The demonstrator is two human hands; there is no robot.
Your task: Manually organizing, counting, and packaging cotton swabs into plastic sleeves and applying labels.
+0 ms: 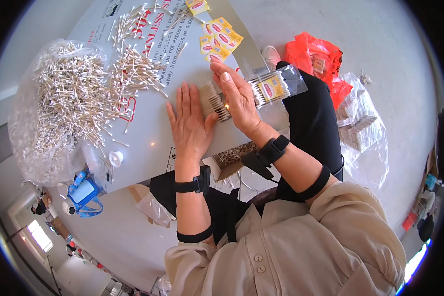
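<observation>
A small bundle of cotton swabs (213,101) with pale wooden sticks lies on the grey tabletop (148,128), the sticks packed side by side in a neat flat row. Their long axes run roughly from the person's near side toward the far side, tilted a little to the right, while the row itself stretches across between the two hands. The left hand (188,126) lies flat, palm down, fingers spread and straight, its grip open, with the thumb side touching the bundle's left edge. The right hand (239,96) stands on edge, fingers straight and together, its grip open too, pressed against the bundle's right side. Just beyond the right hand lies a clear packet of swabs (276,86) with a yellow label.
</observation>
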